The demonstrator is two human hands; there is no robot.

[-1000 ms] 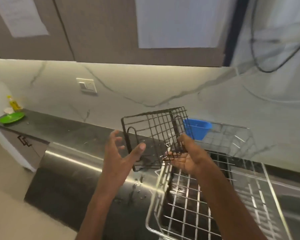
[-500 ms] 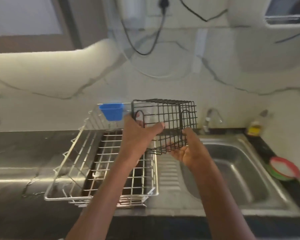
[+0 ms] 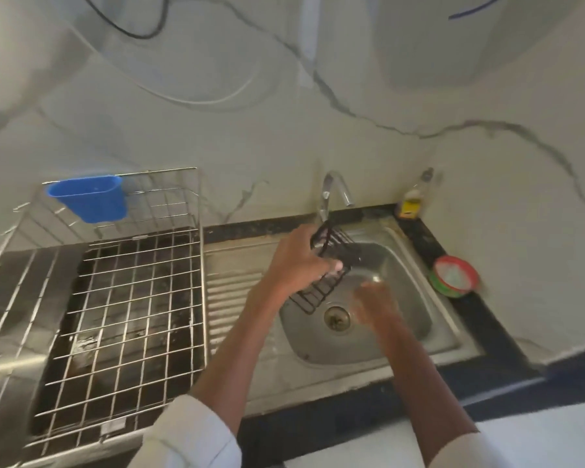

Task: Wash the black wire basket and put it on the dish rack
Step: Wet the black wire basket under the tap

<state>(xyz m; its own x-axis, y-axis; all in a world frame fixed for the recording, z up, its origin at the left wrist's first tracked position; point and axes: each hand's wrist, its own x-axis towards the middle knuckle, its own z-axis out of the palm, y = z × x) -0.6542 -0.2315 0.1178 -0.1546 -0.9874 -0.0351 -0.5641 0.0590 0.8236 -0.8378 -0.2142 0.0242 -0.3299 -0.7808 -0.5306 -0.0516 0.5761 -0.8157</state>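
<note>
Since the earlier frame the black wire basket (image 3: 321, 265) has come down from chest height over the drainboard into the sink (image 3: 416, 319), and my view has tipped down with it. Now I hold it tilted over the basin, its upper end just below the faucet (image 3: 331, 194) and its lower end near the drain (image 3: 337, 318).

My left hand (image 3: 298, 261) has its grip wrapped round the basket's side wires, fingers curled through the mesh. My right hand (image 3: 374, 300) is off the basket and low in the basin just beside it; it is blurred, so I cannot tell whether its grip is wide or narrow. It looks to hold nothing, though I would not swear to it.

As for progress, I judge the washing barely begun: the basket is in place under the spout, but the blur keeps me from saying whether water runs, and I see no suds on the wires. A soap bottle (image 3: 411, 201) stands at the back corner of the bench, and a round green-rimmed dish (image 3: 455, 276) sits to the right of the sink. Left to do: rinse and scrub, then carry the basket left to the dish rack (image 3: 122, 298), which has a blue cup (image 3: 88, 197) hooked on its back rail.
</note>
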